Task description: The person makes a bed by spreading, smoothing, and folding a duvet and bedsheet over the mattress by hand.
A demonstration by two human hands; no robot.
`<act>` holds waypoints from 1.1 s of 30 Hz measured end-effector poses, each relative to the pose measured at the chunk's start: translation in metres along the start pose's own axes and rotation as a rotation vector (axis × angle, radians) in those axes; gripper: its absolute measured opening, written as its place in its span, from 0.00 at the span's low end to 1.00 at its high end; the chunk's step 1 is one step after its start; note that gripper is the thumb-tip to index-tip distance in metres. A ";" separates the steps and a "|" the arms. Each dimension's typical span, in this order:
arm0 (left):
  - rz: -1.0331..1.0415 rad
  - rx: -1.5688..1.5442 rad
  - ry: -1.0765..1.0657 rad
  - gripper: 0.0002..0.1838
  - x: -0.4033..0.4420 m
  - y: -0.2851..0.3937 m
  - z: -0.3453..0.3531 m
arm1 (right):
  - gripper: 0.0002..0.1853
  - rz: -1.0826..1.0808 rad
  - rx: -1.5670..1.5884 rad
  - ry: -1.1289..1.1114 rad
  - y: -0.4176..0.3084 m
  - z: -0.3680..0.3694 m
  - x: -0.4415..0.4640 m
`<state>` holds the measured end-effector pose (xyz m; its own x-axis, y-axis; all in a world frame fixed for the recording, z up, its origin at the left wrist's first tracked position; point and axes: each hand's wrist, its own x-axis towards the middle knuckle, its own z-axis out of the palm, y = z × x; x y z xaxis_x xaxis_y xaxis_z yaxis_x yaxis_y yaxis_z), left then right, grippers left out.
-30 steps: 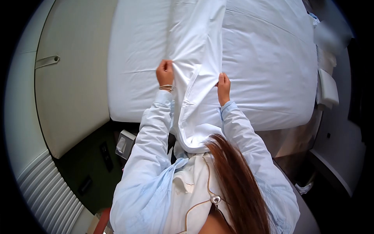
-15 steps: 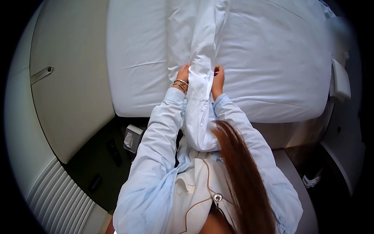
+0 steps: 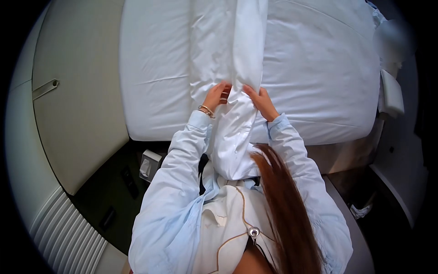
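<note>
A long folded strip of white bed linen (image 3: 246, 55) runs down the bed and hangs over its near edge to my lap, with small button-like dots along its lower part. My left hand (image 3: 216, 96), wearing bracelets at the wrist, is at the strip's left edge with fingers apart and slightly curled. On the other side, my right hand (image 3: 263, 102) grips the strip's right edge, its fingertips lying on top of the cloth. The cloth under my right hand is bunched and creased.
The white-sheeted mattress (image 3: 315, 86) spreads to both sides. A padded beige headboard (image 3: 77, 105) stands at the left. A tissue box (image 3: 149, 164) sits on a dark surface beside the bed. Toward the right are a white cushion-like object (image 3: 392, 93) and a blurred person's shape (image 3: 392, 41).
My right hand has come over onto the top of the strip from its right side. My left fingers have loosened and spread. The strip's upper part now looks wider and smoother.
</note>
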<state>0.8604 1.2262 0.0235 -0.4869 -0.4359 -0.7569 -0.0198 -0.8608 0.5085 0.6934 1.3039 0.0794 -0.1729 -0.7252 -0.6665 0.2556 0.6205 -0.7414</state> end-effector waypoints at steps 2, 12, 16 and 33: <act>0.406 1.177 0.307 0.23 0.001 -0.012 -0.008 | 0.20 -0.099 0.151 -0.007 0.010 -0.006 -0.006; 0.984 0.724 0.180 0.38 0.011 -0.016 0.012 | 0.22 0.011 0.433 -0.051 -0.002 -0.011 -0.023; 1.123 0.597 0.135 0.28 0.024 0.004 0.024 | 0.23 0.049 0.407 -0.140 -0.025 0.000 -0.026; 0.497 -0.133 0.013 0.18 -0.014 0.021 0.068 | 0.24 0.089 0.491 -0.133 -0.023 0.014 -0.029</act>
<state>0.8074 1.2323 0.0724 -0.3989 -0.8031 -0.4427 0.3227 -0.5748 0.7520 0.7062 1.3065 0.1170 -0.0162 -0.7276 -0.6858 0.6860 0.4909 -0.5370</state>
